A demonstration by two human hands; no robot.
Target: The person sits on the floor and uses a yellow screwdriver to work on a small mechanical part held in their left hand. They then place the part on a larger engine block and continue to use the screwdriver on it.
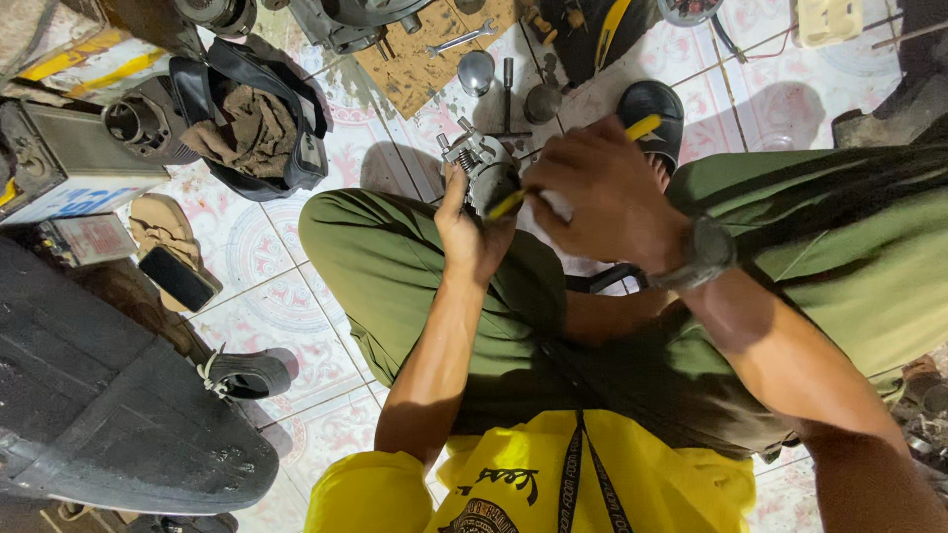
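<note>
Now two hands [472,229] [600,192], one yellow tool [578,166].

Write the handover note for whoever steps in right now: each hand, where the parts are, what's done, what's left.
Left hand: grip closed on the grey metal engine part, holding it above the left knee.
Right hand: grip closed on a yellow-handled tool, its tip set against the part.
Nearby on the tiled floor: a spanner on a board, two round metal pieces beside a T-shaped tool, and a black bag with a rag.
Done: the part is off the floor and in hand.
Left: the tool is at work on the part; how far along cannot be told.
</note>
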